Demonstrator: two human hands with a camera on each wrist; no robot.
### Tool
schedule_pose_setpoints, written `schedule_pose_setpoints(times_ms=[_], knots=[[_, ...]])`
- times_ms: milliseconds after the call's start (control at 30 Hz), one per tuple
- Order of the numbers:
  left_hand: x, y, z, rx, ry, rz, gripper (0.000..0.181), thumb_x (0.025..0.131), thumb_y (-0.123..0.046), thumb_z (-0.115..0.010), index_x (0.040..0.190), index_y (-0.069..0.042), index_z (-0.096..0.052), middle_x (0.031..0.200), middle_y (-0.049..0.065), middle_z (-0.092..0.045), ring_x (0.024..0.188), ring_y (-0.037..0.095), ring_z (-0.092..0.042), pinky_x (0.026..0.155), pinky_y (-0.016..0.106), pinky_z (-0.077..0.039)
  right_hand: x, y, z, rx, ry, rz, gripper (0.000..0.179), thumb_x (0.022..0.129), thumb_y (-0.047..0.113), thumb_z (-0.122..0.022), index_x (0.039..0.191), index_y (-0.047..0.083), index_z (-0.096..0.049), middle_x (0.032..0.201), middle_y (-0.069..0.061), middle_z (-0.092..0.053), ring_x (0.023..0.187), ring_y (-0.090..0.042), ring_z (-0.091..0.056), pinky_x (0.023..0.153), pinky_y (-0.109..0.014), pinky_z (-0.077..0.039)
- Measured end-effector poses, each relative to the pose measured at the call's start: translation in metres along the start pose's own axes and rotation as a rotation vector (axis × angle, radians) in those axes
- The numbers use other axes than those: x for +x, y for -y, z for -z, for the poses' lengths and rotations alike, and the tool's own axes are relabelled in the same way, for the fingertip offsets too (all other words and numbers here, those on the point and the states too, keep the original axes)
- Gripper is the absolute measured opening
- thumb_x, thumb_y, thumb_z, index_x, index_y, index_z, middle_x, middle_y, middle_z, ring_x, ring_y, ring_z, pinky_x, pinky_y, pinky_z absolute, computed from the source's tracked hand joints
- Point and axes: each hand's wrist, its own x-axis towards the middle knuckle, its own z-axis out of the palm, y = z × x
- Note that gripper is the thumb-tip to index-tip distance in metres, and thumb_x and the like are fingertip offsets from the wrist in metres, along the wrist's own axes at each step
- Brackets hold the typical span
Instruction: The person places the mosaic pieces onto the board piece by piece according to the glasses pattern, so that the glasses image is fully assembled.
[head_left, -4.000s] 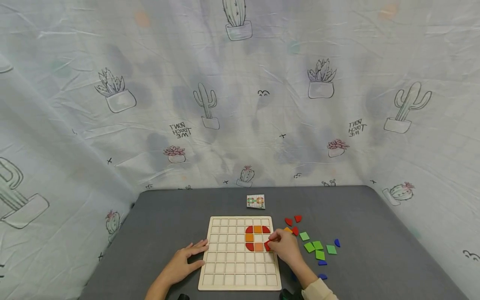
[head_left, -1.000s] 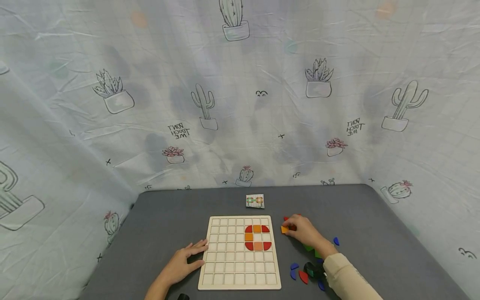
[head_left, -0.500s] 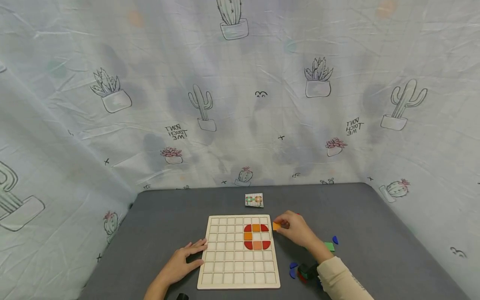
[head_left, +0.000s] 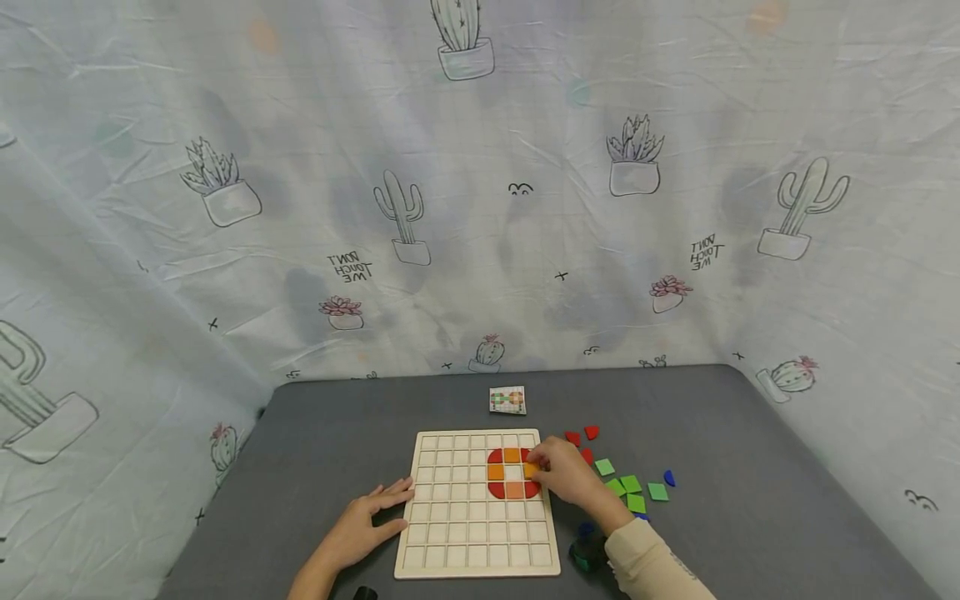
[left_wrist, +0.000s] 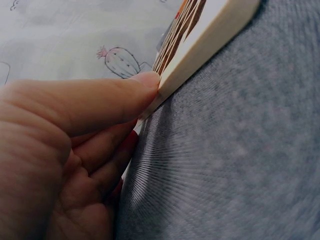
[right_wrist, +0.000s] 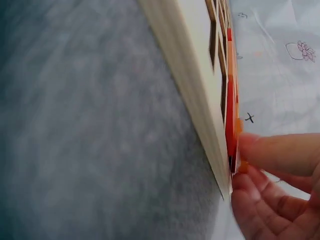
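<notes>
A pale wooden grid board [head_left: 459, 533] lies on the table. Red rounded-corner tiles [head_left: 497, 491] and orange square tiles [head_left: 496, 472] fill part of a ring at its upper right. My right hand [head_left: 567, 475] pinches an orange square tile [head_left: 531, 471] at the ring's right side, over the cell between two red tiles. In the right wrist view, thumb and fingers hold that tile [right_wrist: 239, 125] at the board's surface; its seating is unclear. My left hand [head_left: 365, 518] rests with extended fingers against the board's left edge, thumb touching the wooden rim [left_wrist: 200, 65] in the left wrist view.
A small printed pattern card [head_left: 507, 400] lies behind the board. To the right are loose red tiles [head_left: 592, 432], several green square tiles [head_left: 635, 503] and blue tiles [head_left: 670, 478]. A patterned cloth [head_left: 480, 250] hangs around the table.
Since four seconds ago, my right hand has left a red tile in the ring and picked up an orange square from the right, bringing it left onto the board. My left hand stays put.
</notes>
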Motion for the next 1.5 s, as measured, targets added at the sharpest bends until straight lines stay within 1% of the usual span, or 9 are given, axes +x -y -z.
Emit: schedule_pose_setpoints(times_ms=[200, 367, 600, 833, 967, 1133, 1267, 1367, 1500], knots=[[0.000, -0.001, 0.000, -0.008, 0.008, 0.008, 0.048, 0.088, -0.035, -0.065, 0.130, -0.010, -0.060, 0.143, 0.007, -0.049, 0.133, 0.014, -0.043, 0.116, 0.032, -0.027, 0.002, -0.002, -0.005, -0.011, 0.001, -0.010, 0.014, 0.080, 0.004, -0.074, 0.094, 0.006, -0.072, 0.092, -0.004, -0.060, 0.079, -0.014, -0.055, 0.064, -0.025, -0.052], [-0.001, -0.002, 0.001, -0.013, 0.011, 0.010, 0.049, 0.089, -0.034, -0.065, 0.130, -0.009, -0.060, 0.143, 0.008, -0.048, 0.133, 0.014, -0.043, 0.116, 0.026, -0.027, 0.002, -0.003, -0.006, -0.009, 0.001, -0.016, 0.015, 0.080, 0.004, -0.074, 0.095, 0.006, -0.073, 0.091, -0.004, -0.060, 0.079, -0.013, -0.055, 0.064, -0.023, -0.052], [0.000, -0.005, 0.001, 0.011, 0.007, -0.028, 0.047, 0.089, -0.034, -0.065, 0.129, -0.009, -0.060, 0.141, 0.010, -0.050, 0.131, 0.023, -0.047, 0.110, 0.051, -0.029, 0.002, -0.004, -0.004, -0.008, 0.003, 0.006, 0.018, 0.080, 0.004, -0.074, 0.098, 0.005, -0.074, 0.090, -0.004, -0.060, 0.077, -0.013, -0.054, 0.062, -0.022, -0.051], [0.000, -0.007, 0.002, -0.006, 0.003, -0.039, 0.046, 0.088, -0.030, -0.066, 0.129, -0.010, -0.060, 0.140, 0.012, -0.050, 0.130, 0.029, -0.046, 0.109, 0.053, -0.029, 0.001, -0.002, -0.002, 0.001, -0.004, 0.040, 0.018, 0.080, 0.001, -0.072, 0.097, 0.005, -0.074, 0.091, -0.005, -0.061, 0.078, -0.015, -0.056, 0.065, -0.026, -0.053], [0.001, -0.006, 0.002, 0.007, 0.008, -0.035, 0.047, 0.088, -0.031, -0.066, 0.130, -0.010, -0.060, 0.140, 0.011, -0.051, 0.130, 0.029, -0.047, 0.109, 0.053, -0.029, 0.000, -0.002, 0.001, 0.001, -0.007, 0.026, 0.017, 0.081, 0.003, -0.072, 0.097, 0.007, -0.074, 0.093, -0.004, -0.061, 0.080, -0.014, -0.057, 0.068, -0.027, -0.054], [0.000, -0.006, 0.001, 0.002, 0.008, -0.042, 0.047, 0.089, -0.033, -0.065, 0.129, -0.010, -0.060, 0.140, 0.011, -0.051, 0.131, 0.029, -0.046, 0.110, 0.052, -0.029, -0.006, -0.003, 0.013, 0.042, -0.032, 0.006, 0.018, 0.083, 0.005, -0.071, 0.101, 0.007, -0.073, 0.096, -0.004, -0.063, 0.085, -0.018, -0.062, 0.072, -0.031, -0.057], [0.000, -0.008, 0.002, 0.000, 0.003, -0.054, 0.046, 0.089, -0.031, -0.065, 0.130, -0.011, -0.060, 0.141, 0.011, -0.050, 0.131, 0.028, -0.046, 0.110, 0.050, -0.028, -0.015, -0.004, 0.028, 0.072, -0.029, 0.026, 0.021, 0.085, 0.005, -0.068, 0.106, 0.004, -0.070, 0.099, -0.006, -0.065, 0.090, -0.022, -0.064, 0.076, -0.033, -0.057], [0.000, -0.007, 0.002, -0.005, 0.007, -0.052, 0.046, 0.089, -0.030, -0.065, 0.130, -0.011, -0.060, 0.142, 0.010, -0.049, 0.131, 0.028, -0.045, 0.110, 0.050, -0.027, -0.024, -0.006, 0.038, 0.068, -0.005, 0.047, 0.022, 0.086, 0.004, -0.067, 0.108, 0.003, -0.069, 0.102, -0.007, -0.067, 0.092, -0.024, -0.065, 0.078, -0.033, -0.058], [-0.001, -0.006, 0.002, -0.007, 0.013, -0.046, 0.046, 0.089, -0.030, -0.065, 0.131, -0.011, -0.059, 0.142, 0.010, -0.048, 0.132, 0.028, -0.045, 0.110, 0.051, -0.025, -0.038, -0.011, 0.047, 0.076, 0.067, 0.043, 0.022, 0.085, 0.005, -0.068, 0.108, 0.004, -0.069, 0.103, -0.006, -0.068, 0.092, -0.023, -0.065, 0.077, -0.029, -0.058]])
